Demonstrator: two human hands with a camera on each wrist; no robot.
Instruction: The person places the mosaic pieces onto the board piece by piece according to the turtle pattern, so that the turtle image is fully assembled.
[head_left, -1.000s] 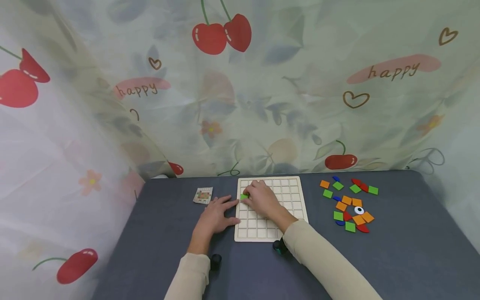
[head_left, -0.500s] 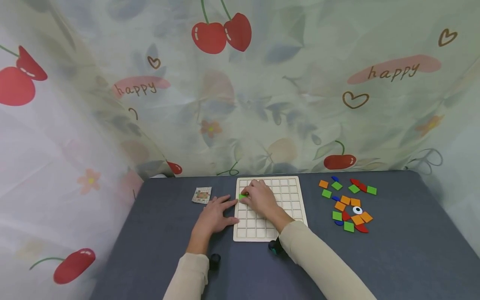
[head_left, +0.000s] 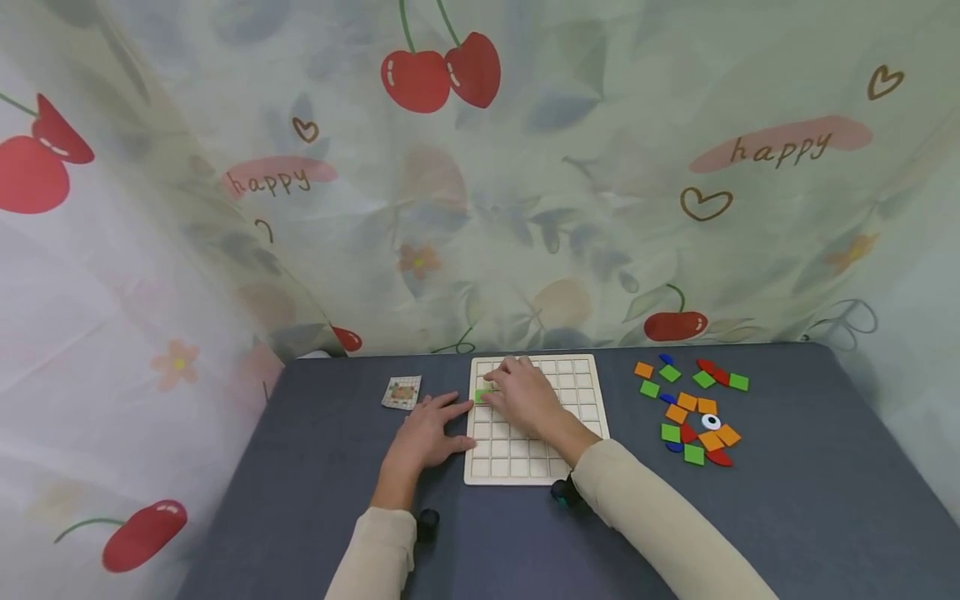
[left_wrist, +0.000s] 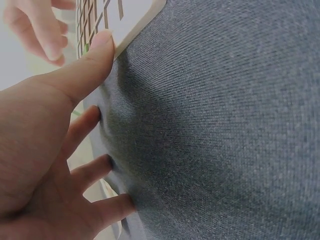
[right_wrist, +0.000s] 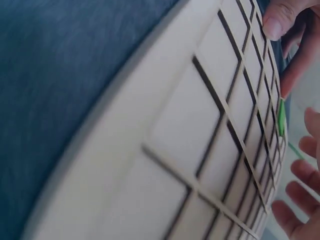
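A white gridded board lies on the dark table. One green square tile sits flat in a cell near its left edge. My left hand spreads its fingers at the board's left side; in the left wrist view its thumb touches the board's edge and other fingertips rest on the cloth. Over the board hovers my right hand, its fingers close around the green tile. In the right wrist view, the right-hand fingers are loosely bent and apart from the tile, with nothing between them.
Loose tiles lie right of the board: orange squares, green ones, red pieces, blue pieces and a round eye piece. A small picture card lies left. A patterned curtain hangs behind the table.
My right-hand fingers have let go of the green tile and lifted slightly, leaving it in its cell. The left hand has stayed at the board's edge.
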